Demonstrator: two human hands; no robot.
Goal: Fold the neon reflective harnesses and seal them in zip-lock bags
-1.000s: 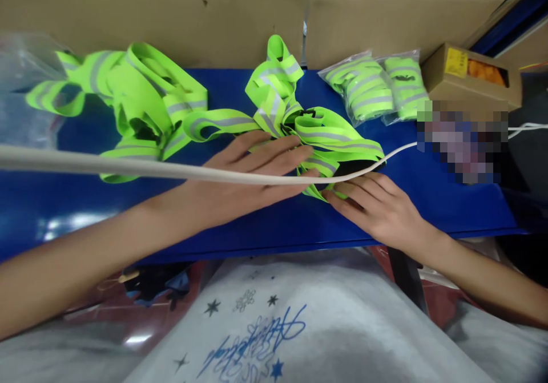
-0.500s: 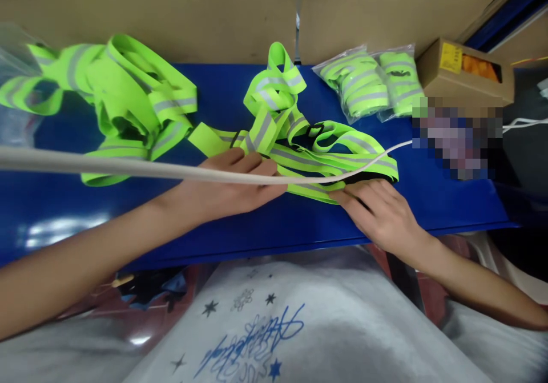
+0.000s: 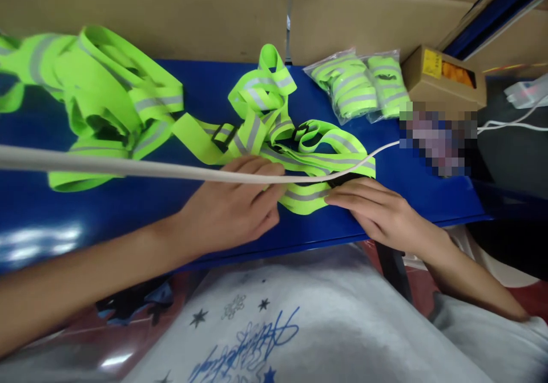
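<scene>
A neon-yellow reflective strap (image 3: 305, 193) with a grey stripe lies in loops on the blue table, its near edge bowed toward me between my hands. My left hand (image 3: 240, 203) is closed on the strap's left part, fingers curled and partly hidden by a white cable. At the strap's right end, my right hand (image 3: 381, 209) pinches the band between thumb and fingers, close to a dark part of it. Black buckles (image 3: 222, 137) sit on the band behind my left hand. More of the strap stands in a twisted loop (image 3: 269, 80) farther back.
A large heap of the same strapping (image 3: 103, 97) lies at the left. Two clear bags of folded straps (image 3: 353, 89) rest at the back right, beside a cardboard box (image 3: 445, 80) with orange contents. The white cable (image 3: 128, 163) crosses in front. Cardboard (image 3: 214, 17) stands behind the blue table (image 3: 428, 189).
The near strap section between my hands has bowed closer to me. My right hand has turned slightly, and my left hand's fingers have curled more. The view has shifted a little to the right.
</scene>
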